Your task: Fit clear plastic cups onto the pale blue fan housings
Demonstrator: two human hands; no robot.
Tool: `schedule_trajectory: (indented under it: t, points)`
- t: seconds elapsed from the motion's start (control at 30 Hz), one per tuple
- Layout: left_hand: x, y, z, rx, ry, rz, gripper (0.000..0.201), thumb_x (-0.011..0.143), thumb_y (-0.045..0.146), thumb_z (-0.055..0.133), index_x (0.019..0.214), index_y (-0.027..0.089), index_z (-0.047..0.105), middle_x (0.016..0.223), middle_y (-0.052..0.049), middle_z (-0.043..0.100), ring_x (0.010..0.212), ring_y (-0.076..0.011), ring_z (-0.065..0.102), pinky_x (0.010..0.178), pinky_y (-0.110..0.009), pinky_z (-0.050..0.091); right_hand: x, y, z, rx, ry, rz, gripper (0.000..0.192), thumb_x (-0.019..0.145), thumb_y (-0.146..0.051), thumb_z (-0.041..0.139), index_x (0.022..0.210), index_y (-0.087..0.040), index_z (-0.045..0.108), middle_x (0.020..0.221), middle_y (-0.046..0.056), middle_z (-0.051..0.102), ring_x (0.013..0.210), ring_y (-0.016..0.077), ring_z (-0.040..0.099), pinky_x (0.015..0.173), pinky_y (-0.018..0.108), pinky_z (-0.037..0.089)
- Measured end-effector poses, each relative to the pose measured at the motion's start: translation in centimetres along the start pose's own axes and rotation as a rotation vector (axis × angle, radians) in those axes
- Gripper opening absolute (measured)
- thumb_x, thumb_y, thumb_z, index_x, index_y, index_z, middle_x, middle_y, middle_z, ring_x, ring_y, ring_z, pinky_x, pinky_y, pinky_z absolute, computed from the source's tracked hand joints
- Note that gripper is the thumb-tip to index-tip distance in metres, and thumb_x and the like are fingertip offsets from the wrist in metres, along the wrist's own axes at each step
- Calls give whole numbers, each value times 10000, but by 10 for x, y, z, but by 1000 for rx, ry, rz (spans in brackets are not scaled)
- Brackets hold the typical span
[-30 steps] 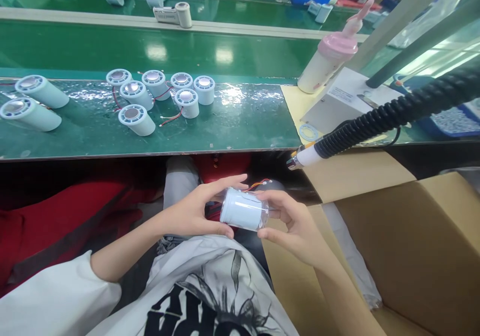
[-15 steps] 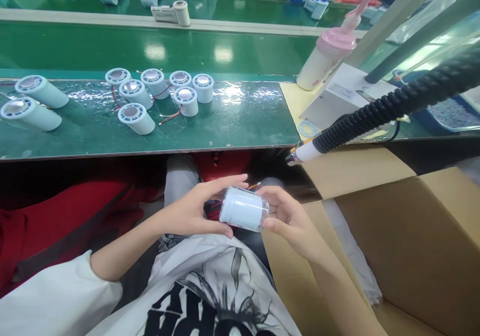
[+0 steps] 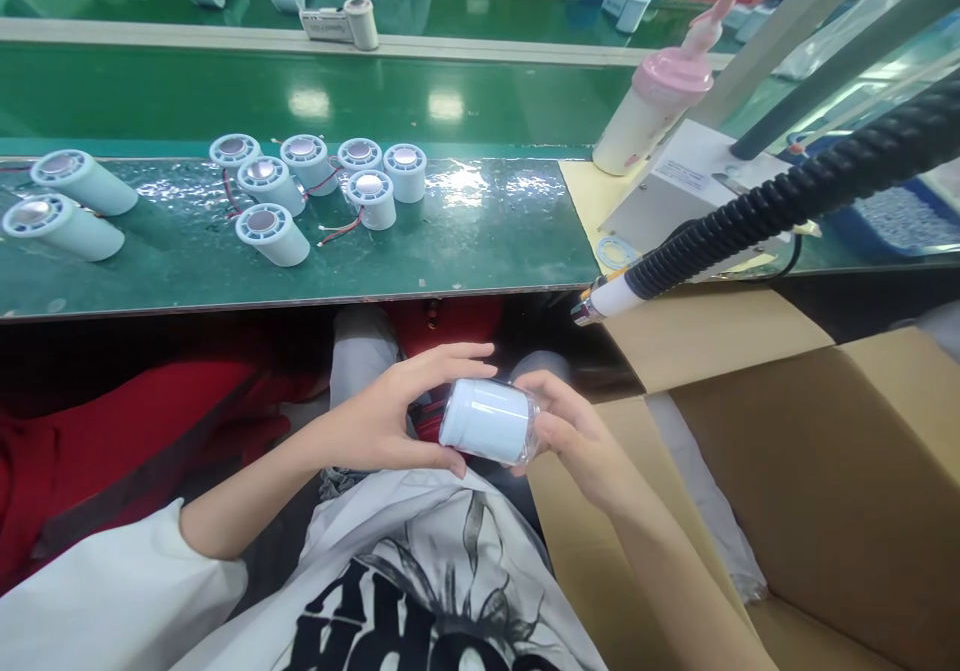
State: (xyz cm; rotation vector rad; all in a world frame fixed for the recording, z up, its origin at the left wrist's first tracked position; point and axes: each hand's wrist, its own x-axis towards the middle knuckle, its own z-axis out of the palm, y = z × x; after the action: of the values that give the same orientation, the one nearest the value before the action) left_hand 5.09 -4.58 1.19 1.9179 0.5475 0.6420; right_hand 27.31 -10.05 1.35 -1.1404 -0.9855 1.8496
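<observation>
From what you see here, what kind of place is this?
Most likely a factory assembly line. A green conveyor belt runs past the bench, identical pale-blue cylindrical housings with red wires wait in a group, and both hands, left hand and right hand, hold another cylindrical housing.

Both hands (image 3: 480, 421) hold a white cylinder (image 3: 487, 421), apparently clear-capped.

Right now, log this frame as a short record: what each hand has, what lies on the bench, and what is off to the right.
left hand: grips one end of the pale blue cylinder
right hand: grips its other end, below the bench edge
bench: green mat with nine similar cylinders, some with red wires
right side: pink-capped bottle, black coiled hose, open cardboard box
</observation>
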Motion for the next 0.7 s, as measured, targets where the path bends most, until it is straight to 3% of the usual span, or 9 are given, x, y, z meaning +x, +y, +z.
schedule_trajectory:
  t: [0.43, 0.7]
  points:
    - [0, 0, 2, -2, -15, 37, 830, 618, 234, 817, 1352, 275, 433, 1389, -94, 500, 1263, -255, 488, 1073, -374, 373, 3, 8, 4, 131, -34, 190, 483, 729, -660, 562, 843, -212, 423, 521, -27, 621, 413, 130, 601, 350, 173, 433]
    - [-1, -2, 2, -1, -26, 45, 794, 640, 265, 801, 1352, 265, 448, 1410, -128, 470, 1269, -297, 476, 1059, -424, 382, 4, 10, 5, 229, -95, 373, 596, 783, -705, 410, 749, -134, 580, 530, 40, 633, 365, 104, 573, 302, 147, 397]
